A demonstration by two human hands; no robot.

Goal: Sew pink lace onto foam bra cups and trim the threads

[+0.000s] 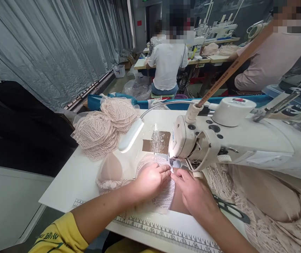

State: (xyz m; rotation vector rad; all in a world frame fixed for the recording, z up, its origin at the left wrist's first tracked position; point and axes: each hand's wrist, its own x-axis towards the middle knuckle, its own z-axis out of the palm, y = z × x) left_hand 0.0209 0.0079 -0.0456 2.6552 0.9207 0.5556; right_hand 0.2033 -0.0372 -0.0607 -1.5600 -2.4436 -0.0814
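Note:
A beige lace bra piece (164, 197) lies under the needle area of a white sewing machine (184, 137). My left hand (151, 179) rests on the lace with its fingers pressed together, the tips close to the presser foot (171, 163). Opposite it, my right hand (192, 189) pinches the fabric edge between thumb and finger just in front of the foot. Smooth tan fabric (179, 200) lies beneath the right hand. To the left of my left hand sits a moulded cup with lace trim (110, 168). The fingertips partly cover the stitching spot.
Stacked lace cups (95, 135) stand at the table's back left beside a lit lamp (131, 135). Right of my hand lie a dark slotted tool (230, 208) and heaped lace garments (271, 196). A printed ruler (161, 232) runs along the front edge. Co-workers (166, 66) sit beyond.

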